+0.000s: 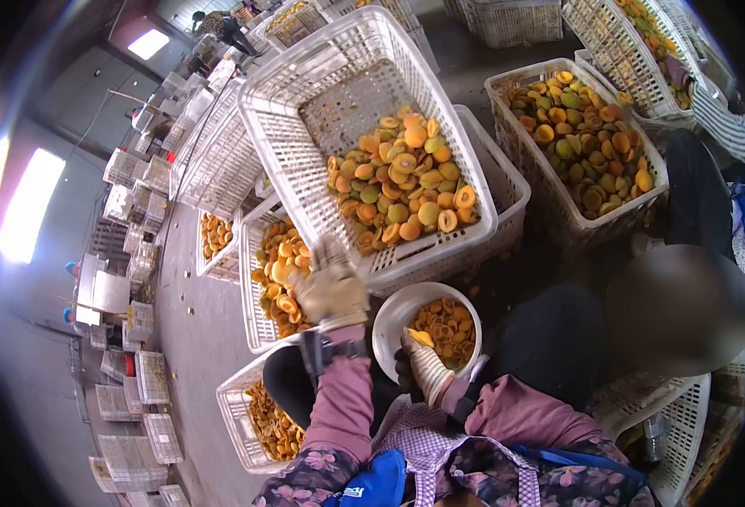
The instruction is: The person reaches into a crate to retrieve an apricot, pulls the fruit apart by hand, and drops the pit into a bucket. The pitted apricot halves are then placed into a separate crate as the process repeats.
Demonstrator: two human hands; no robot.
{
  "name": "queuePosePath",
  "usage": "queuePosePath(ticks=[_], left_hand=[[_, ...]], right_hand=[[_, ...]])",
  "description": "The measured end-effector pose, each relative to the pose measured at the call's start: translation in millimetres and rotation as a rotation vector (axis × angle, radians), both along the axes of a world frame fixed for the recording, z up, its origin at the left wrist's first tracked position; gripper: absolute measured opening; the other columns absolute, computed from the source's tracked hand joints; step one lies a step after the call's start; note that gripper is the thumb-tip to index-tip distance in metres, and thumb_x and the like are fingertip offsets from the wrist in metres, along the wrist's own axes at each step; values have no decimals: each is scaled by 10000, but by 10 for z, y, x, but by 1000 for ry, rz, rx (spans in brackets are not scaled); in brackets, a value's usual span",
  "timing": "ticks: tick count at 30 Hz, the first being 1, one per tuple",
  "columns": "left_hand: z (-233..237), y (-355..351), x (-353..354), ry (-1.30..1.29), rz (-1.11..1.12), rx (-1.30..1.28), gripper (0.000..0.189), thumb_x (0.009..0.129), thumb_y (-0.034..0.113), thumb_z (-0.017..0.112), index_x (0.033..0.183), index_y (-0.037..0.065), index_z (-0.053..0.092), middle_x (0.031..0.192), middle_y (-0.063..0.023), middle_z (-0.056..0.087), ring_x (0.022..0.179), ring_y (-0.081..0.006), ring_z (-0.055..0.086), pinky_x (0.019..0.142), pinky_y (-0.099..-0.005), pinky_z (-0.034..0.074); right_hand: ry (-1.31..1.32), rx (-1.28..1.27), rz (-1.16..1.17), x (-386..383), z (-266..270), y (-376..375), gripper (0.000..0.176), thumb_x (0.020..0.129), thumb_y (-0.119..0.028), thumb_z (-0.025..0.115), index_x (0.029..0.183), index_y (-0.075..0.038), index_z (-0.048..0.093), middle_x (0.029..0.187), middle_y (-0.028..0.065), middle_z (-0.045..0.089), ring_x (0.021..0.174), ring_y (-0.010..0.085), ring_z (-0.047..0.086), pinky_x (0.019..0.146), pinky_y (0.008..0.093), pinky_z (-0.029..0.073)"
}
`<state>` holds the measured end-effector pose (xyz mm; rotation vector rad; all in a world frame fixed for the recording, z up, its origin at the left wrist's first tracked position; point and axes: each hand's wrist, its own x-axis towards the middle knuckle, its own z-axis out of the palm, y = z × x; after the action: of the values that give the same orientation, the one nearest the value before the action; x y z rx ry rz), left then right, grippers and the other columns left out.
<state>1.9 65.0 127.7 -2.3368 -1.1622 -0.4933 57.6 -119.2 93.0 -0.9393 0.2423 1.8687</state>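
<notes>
My left hand (pixel 334 291), in a beige work glove, is over the near rim of a crate of halved apricots (pixel 283 270). Its fingers look stretched out and apart; I make out nothing gripped in them. My right hand (pixel 427 367), in a striped glove with dark fingertips, is closed at the left side of a white bucket (pixel 382 325). A yellow-orange apricot half (pixel 421 337) shows at its fingertips. Inside the bucket lie many orange apricot pieces (pixel 448 329). Ahead, a tilted white crate (pixel 271 135) holds whole-looking and cut apricots (pixel 402 182).
Another apricot crate (pixel 495 110) stands to the right, near a seated person in a striped sleeve (pixel 731 127). A crate of orange pieces (pixel 233 422) sits by my left knee. Stacked crates (pixel 131 313) line the left side; a person (pixel 220 29) bends far back.
</notes>
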Motion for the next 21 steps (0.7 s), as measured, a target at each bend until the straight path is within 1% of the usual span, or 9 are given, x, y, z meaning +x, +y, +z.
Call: queuePosePath(ticks=[2,5,9,12,15,16,18,19,21], left_hand=[[-204,183,546,-165,-154,-254,374,855,319,530,1154,95,551,1112,-112,583,1072,-251,536,910,-494,398],[-1167,773,1138,-106,-198,-1009,317,788,249,566,1065,98,590,964,-181,605,977,-297,569,872,-377,429],[-707,563,1247,286,-73,-868,278,860,233,507,1100,97,543,1001,-168,587,958,-295,542,878,-375,431],[-646,473,920,59,-82,-1031,220,894,199,466,1086,103,516,945,-123,574,895,-260,545,848,-350,446],[-121,-156,567,-1106,-225,-1575,137,889,157,488,1016,107,480,871,-46,521,819,-128,542,783,-249,465],[-215,-281,461,-1194,-280,-1669,156,900,164,473,1039,92,483,903,-54,529,854,-146,546,808,-264,459],[-730,-278,194,-589,-680,-885,245,932,195,439,1117,40,483,981,-83,567,901,-213,567,880,-312,438],[-754,-404,123,-727,-627,-1117,280,941,209,420,1142,22,476,1031,-107,561,951,-229,556,895,-327,430],[-657,-641,75,-1266,-523,-1747,331,954,229,397,1171,-12,464,1121,-143,537,1053,-235,520,920,-340,416]], right_hand=[[2,-6,-73,82,8,43,431,841,-555,478,750,-134,508,548,-7,433,431,134,380,410,274,301],[-127,-49,-147,33,-166,153,408,856,-525,470,752,-132,514,549,-8,437,433,134,390,409,276,312],[-201,-11,-242,32,-230,189,401,865,-505,468,746,-127,525,557,-7,457,451,131,426,421,273,344],[-325,72,-309,150,-118,172,392,864,-499,478,790,-118,525,557,0,460,435,134,439,400,266,353],[-564,243,-446,170,-377,226,397,866,-499,483,846,-104,516,561,10,459,405,139,432,365,266,349],[-506,190,-395,267,-117,202,390,877,-486,477,867,-96,497,558,19,450,358,133,390,323,272,326],[-782,310,-384,224,-216,221,424,899,-449,450,1017,-48,518,717,108,569,589,235,539,553,334,432],[-943,393,-443,188,-282,247,491,897,-470,430,1102,-31,513,799,161,617,712,300,587,685,376,456],[-1033,409,-302,161,-435,265,470,899,-440,427,1138,-42,496,853,199,616,775,345,589,708,402,455]])
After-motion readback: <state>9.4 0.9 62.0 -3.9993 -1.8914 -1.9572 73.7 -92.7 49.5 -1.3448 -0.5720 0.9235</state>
